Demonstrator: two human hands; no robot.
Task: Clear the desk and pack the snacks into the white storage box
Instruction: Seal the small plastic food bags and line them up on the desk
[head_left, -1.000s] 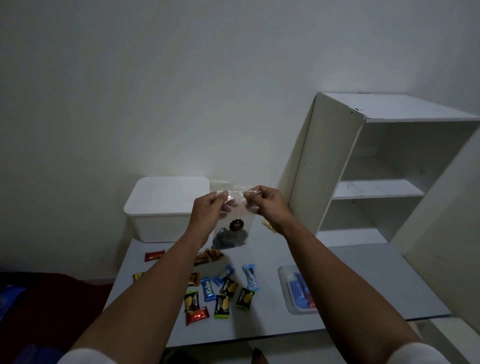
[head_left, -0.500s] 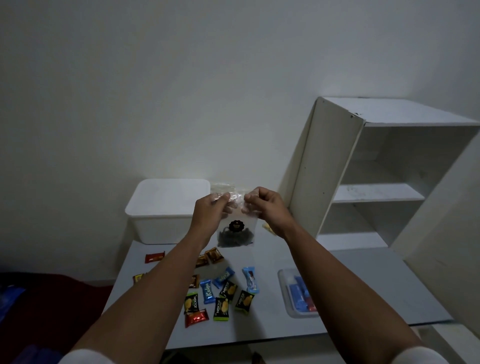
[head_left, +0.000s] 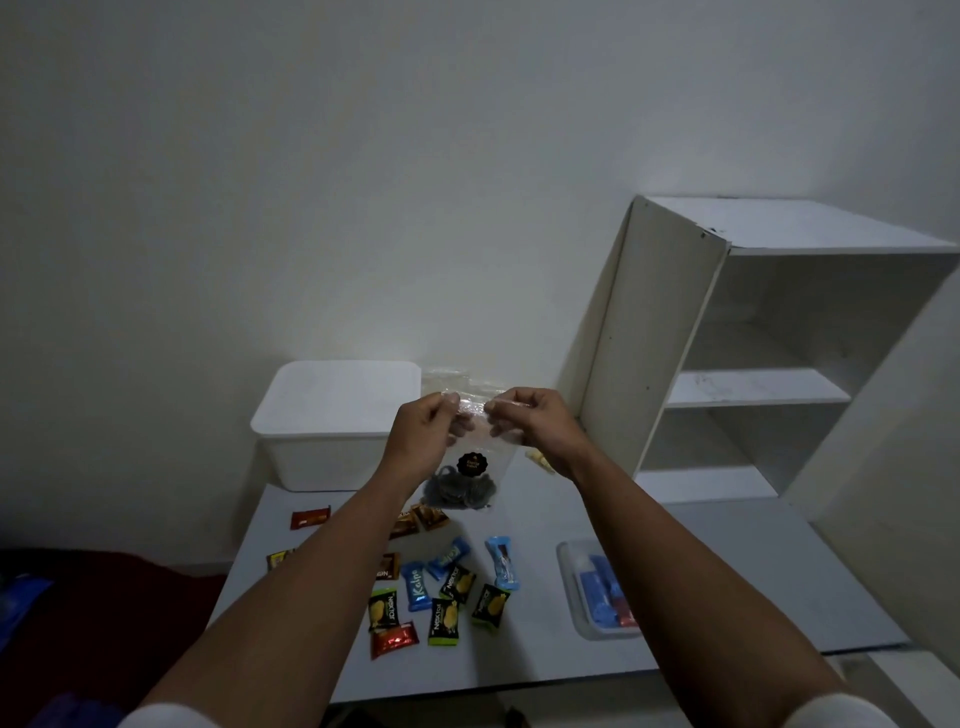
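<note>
Both hands, left hand and right hand, are pinching the clear snack bag above the bench, best pressing its seal fully closed before boxing.

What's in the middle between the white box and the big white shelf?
In the head view, both hands, left and right, hold up a clear bag between the white box and the shelf.

wall: plain white, dim light | shelf unit: white, open | desk: pale grey
</note>
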